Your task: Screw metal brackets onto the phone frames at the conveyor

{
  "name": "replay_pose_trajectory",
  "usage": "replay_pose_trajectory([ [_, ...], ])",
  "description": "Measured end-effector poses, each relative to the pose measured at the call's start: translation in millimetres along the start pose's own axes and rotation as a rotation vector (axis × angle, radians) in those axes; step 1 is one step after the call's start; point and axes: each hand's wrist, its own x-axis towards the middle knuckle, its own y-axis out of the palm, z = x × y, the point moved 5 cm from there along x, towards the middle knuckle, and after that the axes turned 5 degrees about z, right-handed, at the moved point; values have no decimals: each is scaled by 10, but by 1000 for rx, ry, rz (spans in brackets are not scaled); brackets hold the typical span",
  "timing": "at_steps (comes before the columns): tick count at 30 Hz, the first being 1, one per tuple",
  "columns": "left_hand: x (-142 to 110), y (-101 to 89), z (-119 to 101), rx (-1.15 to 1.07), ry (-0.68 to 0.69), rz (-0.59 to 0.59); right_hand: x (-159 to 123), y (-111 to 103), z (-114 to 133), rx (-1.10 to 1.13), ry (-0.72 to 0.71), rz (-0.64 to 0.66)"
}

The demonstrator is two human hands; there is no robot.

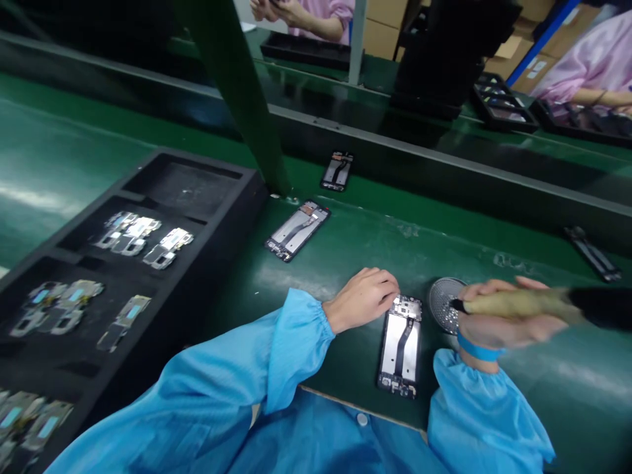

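An open phone chassis (401,345) lies on the green belt (345,250) right in front of me, its inner side up. My left hand (363,297) rests with curled fingers on the chassis's top left corner. My right hand (498,316) is wrapped round a yellowish electric screwdriver (523,304) held sideways, its black tip over a round perforated screw dish (444,304) just right of the chassis.
A black foam tray (207,217) at my left holds several small metal parts (143,238). Two more chassis lie farther up the belt (297,230) (338,171), another (592,253) at far right. A green post (247,99) rises behind. Other people in pink sleeves (316,13) work across.
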Motion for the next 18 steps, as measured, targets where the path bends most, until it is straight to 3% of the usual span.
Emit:
replay_pose_trajectory([
  [3, 26, 4, -7, -9, -2, 16, -159, 103, 119, 44, 26, 56],
  [7, 44, 0, -9, -8, -7, 19, -492, 350, 91, 174, 184, 332],
  [9, 46, -5, -14, -13, -5, 21, -609, 405, 36, 222, 244, 407],
  [18, 47, -38, -60, 2, -2, 53, -638, 410, -17, 228, 238, 458],
])
